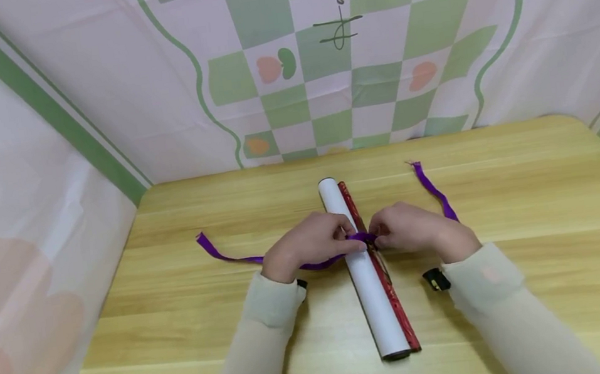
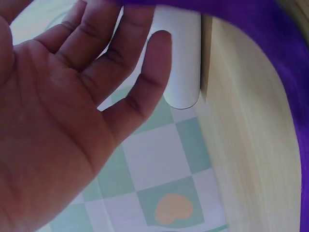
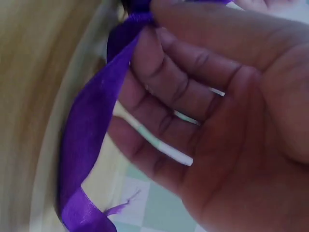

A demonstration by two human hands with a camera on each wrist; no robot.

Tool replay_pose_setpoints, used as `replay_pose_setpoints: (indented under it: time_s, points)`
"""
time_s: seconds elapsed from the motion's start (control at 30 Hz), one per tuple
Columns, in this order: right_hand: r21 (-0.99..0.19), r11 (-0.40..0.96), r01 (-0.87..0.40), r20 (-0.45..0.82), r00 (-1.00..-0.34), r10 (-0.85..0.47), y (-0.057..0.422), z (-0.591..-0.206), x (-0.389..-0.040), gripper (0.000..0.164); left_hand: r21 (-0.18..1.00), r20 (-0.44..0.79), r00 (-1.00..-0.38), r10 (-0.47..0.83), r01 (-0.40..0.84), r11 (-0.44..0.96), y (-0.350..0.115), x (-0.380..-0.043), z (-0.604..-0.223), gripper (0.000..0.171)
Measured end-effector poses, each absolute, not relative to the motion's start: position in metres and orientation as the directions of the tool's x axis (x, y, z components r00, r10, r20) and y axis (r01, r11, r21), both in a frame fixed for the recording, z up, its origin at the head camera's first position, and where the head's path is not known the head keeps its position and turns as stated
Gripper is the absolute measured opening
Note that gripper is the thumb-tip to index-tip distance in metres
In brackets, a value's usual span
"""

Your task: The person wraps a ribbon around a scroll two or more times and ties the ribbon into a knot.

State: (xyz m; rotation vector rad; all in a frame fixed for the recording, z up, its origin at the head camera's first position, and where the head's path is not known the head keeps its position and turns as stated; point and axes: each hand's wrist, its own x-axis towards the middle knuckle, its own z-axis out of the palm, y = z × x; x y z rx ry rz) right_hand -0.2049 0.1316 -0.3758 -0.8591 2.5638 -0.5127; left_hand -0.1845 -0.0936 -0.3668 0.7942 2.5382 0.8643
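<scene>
A white rolled scroll with a red patterned strip along its right side lies lengthwise on the table. A purple ribbon crosses its middle, and one tail spreads out on each side. From the left, my left hand pinches the ribbon over the scroll between thumb and fingers. My right hand pinches it just right of the strip, its thumb and index finger meeting at the ribbon in the right wrist view. The other fingers of my right hand curve loosely beside the hanging ribbon.
The wooden table ends at the back against a green-and-white checked cloth. Another cloth panel stands along the left side. The ribbon's frayed right end lies near the back edge; its left end lies out to the left.
</scene>
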Motion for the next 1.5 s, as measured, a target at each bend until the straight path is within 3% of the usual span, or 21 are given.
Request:
replay_pose_setpoints:
  time_s: [0.1, 0.7, 1.5]
  points:
    - [-0.436, 0.766, -0.472, -0.263, -0.747, -0.61, 0.13, -0.377, -0.205, 0.01, 0.623, -0.124, -0.789, 0.602, 0.41, 0.666, -0.092, -0.185, -0.368, 0.015]
    - [-0.557, 0.743, -0.371, -0.262, -0.77, -0.581, 0.168, -0.37, -0.21, 0.02, 0.605, -0.222, -0.781, 0.583, 0.359, 0.711, -0.11, -0.188, -0.368, 0.014]
    - [-0.608, 0.752, -0.253, -0.415, -0.706, -0.574, 0.175, -0.368, -0.21, 0.02, 0.553, -0.226, -0.819, 0.527, 0.338, 0.762, -0.128, -0.195, -0.372, 0.018]
